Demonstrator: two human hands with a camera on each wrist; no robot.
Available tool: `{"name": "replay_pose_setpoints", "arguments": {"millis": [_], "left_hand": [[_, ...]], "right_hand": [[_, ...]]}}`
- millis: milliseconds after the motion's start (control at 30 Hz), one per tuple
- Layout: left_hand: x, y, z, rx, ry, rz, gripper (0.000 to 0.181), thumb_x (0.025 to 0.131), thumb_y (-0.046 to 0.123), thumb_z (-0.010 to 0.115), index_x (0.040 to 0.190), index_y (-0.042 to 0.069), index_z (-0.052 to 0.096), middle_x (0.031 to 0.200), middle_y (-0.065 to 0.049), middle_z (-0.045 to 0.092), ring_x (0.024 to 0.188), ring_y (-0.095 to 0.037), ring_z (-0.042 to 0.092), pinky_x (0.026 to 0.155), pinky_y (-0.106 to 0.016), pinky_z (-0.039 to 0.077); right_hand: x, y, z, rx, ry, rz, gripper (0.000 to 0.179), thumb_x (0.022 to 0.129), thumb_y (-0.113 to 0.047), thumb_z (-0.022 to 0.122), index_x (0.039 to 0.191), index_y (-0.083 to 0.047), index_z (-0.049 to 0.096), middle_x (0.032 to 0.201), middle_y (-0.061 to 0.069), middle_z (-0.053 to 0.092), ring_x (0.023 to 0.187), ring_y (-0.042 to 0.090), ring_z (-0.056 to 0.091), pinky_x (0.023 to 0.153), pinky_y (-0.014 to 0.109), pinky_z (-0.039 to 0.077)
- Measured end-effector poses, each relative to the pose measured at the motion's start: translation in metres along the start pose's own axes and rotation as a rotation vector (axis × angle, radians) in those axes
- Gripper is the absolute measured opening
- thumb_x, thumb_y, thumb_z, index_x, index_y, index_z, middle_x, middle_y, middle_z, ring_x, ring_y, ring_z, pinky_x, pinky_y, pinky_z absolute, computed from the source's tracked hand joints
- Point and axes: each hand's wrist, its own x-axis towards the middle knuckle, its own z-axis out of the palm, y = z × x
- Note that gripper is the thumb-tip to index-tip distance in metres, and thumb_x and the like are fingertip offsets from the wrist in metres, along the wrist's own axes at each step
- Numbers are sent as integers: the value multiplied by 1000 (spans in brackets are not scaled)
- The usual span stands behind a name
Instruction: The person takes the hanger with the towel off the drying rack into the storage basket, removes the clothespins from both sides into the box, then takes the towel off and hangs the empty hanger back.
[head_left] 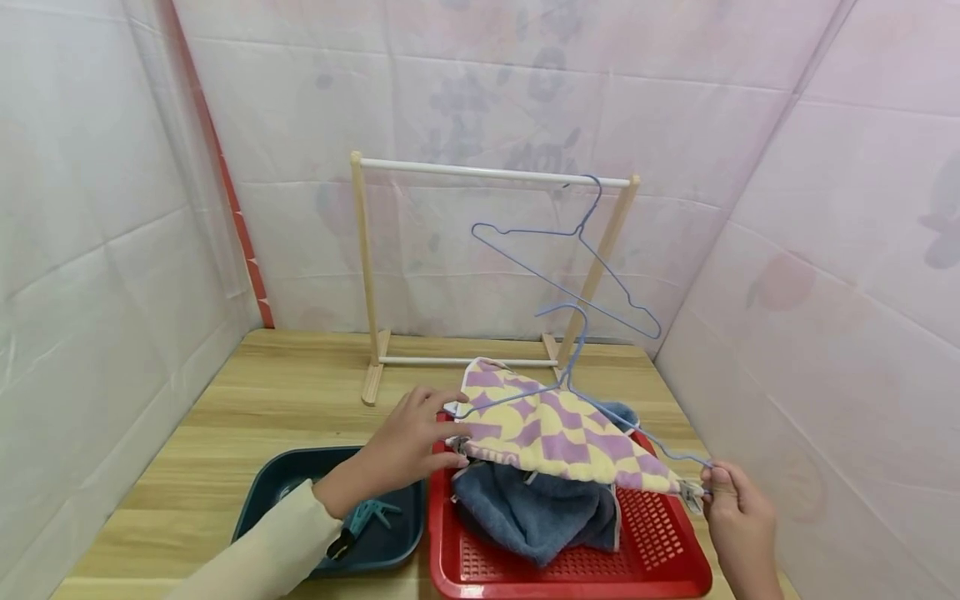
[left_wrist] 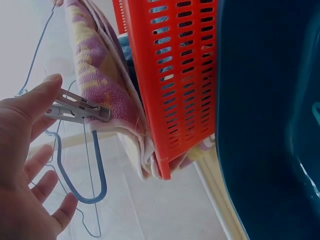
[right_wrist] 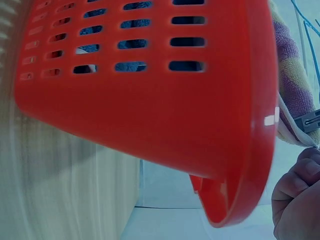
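Well, lower centre in the head view I see one towel (head_left: 558,429) along the nearer hanger (head_left: 568,385) of two, the right hand (head_left: 738,512) pinching its end, presumably steadying it. Left wrist view, middle left: the left hand (left_wrist: 22,130) pinches one clip (left_wrist: 82,107). Right wrist view, right edge: a second clip (right_wrist: 311,121), apparently securing the towel.

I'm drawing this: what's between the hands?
The patterned towel and its hanger, over the red basket, lie between left hand and right hand in the head view.
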Motion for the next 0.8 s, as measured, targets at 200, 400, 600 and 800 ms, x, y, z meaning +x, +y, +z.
{"name": "replay_pose_setpoints", "arguments": {"millis": [200, 400, 600, 800], "left_hand": [[-4, 1, 3, 44, 60, 49, 34, 82, 42, 82, 114, 30, 78, 136, 2, 56, 117, -18, 44, 95, -40, 45], [-6, 1, 7, 90, 99, 67, 28, 83, 43, 82, 107, 31, 80, 124, 4, 60, 113, -16, 45, 95, -40, 44], [-8, 1, 10, 88, 131, 65, 28, 83, 42, 81, 108, 29, 80, 116, 6, 63, 111, -15, 47, 94, -39, 45], [-10, -1, 14, 103, 208, 109, 25, 83, 37, 82, 105, 26, 81, 113, 7, 65, 109, -16, 50, 93, -41, 45]], "right_hand": [[-2, 4, 2, -15, -9, -2, 24, 106, -11, 50, 90, 2, 62, 65, -10, 52, 58, 4, 47, 51, 17, 40], [-5, 4, 3, -14, -5, 9, 25, 106, -13, 49, 91, 2, 62, 65, -9, 52, 58, 4, 47, 51, 17, 40], [-4, 7, 4, -1, -14, 28, 26, 106, -12, 50, 87, 0, 61, 64, -10, 52, 58, 4, 46, 51, 17, 39], [-3, 10, 5, -6, 0, 6, 24, 105, -9, 51, 87, 2, 62, 64, -11, 52, 58, 2, 47, 52, 15, 39]]}}
